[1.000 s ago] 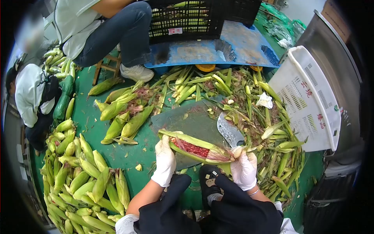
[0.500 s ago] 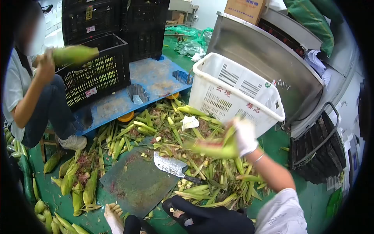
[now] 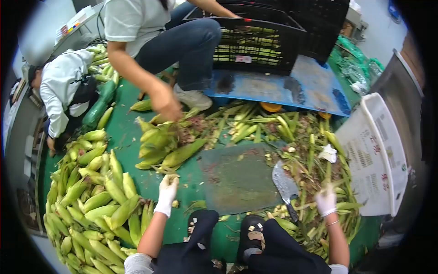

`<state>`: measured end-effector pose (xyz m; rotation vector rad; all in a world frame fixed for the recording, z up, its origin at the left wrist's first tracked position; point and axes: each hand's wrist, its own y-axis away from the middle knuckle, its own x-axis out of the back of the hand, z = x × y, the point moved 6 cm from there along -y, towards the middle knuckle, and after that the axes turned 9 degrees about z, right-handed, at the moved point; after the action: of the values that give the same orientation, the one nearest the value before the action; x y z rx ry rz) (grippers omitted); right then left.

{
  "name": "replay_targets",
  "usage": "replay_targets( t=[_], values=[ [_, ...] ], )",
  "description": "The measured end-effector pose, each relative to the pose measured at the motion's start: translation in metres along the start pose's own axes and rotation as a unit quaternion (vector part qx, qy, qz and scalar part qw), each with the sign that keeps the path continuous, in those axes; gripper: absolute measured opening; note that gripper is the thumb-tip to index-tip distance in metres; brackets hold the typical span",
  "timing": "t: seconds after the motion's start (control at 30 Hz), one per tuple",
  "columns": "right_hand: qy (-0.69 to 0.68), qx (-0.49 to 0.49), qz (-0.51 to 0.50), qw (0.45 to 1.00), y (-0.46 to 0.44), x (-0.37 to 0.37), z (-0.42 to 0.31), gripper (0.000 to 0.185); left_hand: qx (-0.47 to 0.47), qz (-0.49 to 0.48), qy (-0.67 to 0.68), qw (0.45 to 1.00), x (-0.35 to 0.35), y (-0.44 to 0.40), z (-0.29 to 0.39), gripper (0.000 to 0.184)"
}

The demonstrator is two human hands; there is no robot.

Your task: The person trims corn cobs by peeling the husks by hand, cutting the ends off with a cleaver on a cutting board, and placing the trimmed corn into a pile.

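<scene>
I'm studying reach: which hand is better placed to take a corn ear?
Probably the left white-gloved hand: it's nearer the heaped green-husked corn ears. The right white-gloved hand is by loose green husks.

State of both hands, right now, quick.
Left hand: partly open, nothing seen in it.
Right hand: blurred, at the husks; grip cannot be told.

Left hand (image 3: 167, 189) and right hand (image 3: 325, 201) were gloved white, near-left corn (image 3: 98, 202) was yellow-green, floor (image 3: 130, 153) was deep green, far pallet (image 3: 269, 83) was blue with dark patches, right basket (image 3: 351, 148) was white (its lettering (image 3: 376, 145) red), far crate (image 3: 285, 64) was latticed black
</scene>
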<state>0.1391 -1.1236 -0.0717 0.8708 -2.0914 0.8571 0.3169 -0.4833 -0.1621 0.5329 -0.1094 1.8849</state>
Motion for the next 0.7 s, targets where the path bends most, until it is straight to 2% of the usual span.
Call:
replay_targets(
  t=[0.03, 0.07, 0.1, 0.13, 0.17, 0.2, 0.23, 0.3, 0.33, 0.4, 0.43, 0.5, 0.53, 0.57, 0.6, 0.63, 0.7],
  values=[
    [-0.009, -0.021, -0.094, 0.995, 0.023, -0.031, -0.038, 0.029, -0.065, 0.029, -0.076, 0.995, 0.005, -0.010, 0.003, 0.035],
    [-0.027, 0.011, -0.098, 0.995, 0.047, -0.069, -0.025, 0.027, -0.063, 0.038, -0.084, 0.994, 0.009, -0.018, 0.012, 0.035],
    [0.010, -0.036, -0.113, 0.993, 0.067, -0.095, -0.018, 0.025, -0.167, 0.097, -0.157, 0.969, 0.015, -0.023, 0.042, 0.044],
    [0.028, 0.029, -0.144, 0.989, 0.076, -0.107, -0.032, 0.027, -0.264, 0.151, -0.229, 0.925, 0.020, -0.026, 0.074, 0.053],
    [0.107, 0.036, -0.155, 0.981, 0.085, -0.112, -0.035, 0.029, -0.251, 0.168, -0.280, 0.911, 0.027, -0.036, 0.093, 0.062],
    [0.126, 0.037, -0.158, 0.979, 0.085, -0.114, -0.039, 0.029, -0.282, 0.220, -0.334, 0.872, 0.034, -0.050, 0.105, 0.065],
    [0.145, 0.038, -0.157, 0.976, 0.085, -0.117, -0.042, 0.029, -0.281, 0.223, -0.339, 0.869, 0.039, -0.071, 0.099, 0.065],
    [0.178, 0.033, -0.168, 0.969, 0.083, -0.129, -0.040, 0.028, -0.311, 0.179, -0.491, 0.794, 0.037, -0.114, 0.082, 0.071],
    [0.177, 0.015, -0.164, 0.970, 0.083, -0.135, -0.034, 0.027, -0.310, 0.178, -0.493, 0.793, 0.040, -0.122, 0.095, 0.071],
    [0.142, -0.017, -0.163, 0.976, 0.079, -0.141, -0.019, 0.023, -0.208, 0.021, -0.511, 0.834, 0.037, -0.131, 0.113, 0.075],
    [0.105, -0.038, -0.143, 0.983, 0.078, -0.133, -0.021, 0.020, -0.209, 0.017, -0.512, 0.833, 0.036, -0.122, 0.113, 0.075],
    [0.064, -0.024, -0.047, 0.997, 0.083, -0.115, -0.031, 0.018, -0.223, 0.004, -0.333, 0.916, 0.026, -0.099, 0.117, 0.075],
    [0.067, -0.027, -0.043, 0.996, 0.081, -0.106, -0.050, 0.018, -0.119, -0.090, -0.160, 0.976, 0.016, -0.073, 0.128, 0.074],
    [0.040, -0.081, -0.070, 0.993, 0.081, -0.098, -0.064, 0.017, -0.003, -0.184, 0.020, 0.983, 0.000, -0.040, 0.135, 0.072],
    [0.016, -0.137, -0.096, 0.986, 0.088, -0.091, -0.074, 0.017, 0.044, -0.260, 0.087, 0.961, -0.023, -0.022, 0.120, 0.069],
    [-0.062, -0.076, -0.077, 0.992, 0.094, -0.093, -0.083, 0.018, 0.091, -0.334, 0.155, 0.925, -0.047, -0.004, 0.107, 0.065],
    [-0.085, -0.007, -0.087, 0.993, 0.091, -0.084, -0.136, 0.016, 0.211, -0.403, 0.290, 0.842, -0.095, 0.037, 0.102, 0.057]
  ],
)
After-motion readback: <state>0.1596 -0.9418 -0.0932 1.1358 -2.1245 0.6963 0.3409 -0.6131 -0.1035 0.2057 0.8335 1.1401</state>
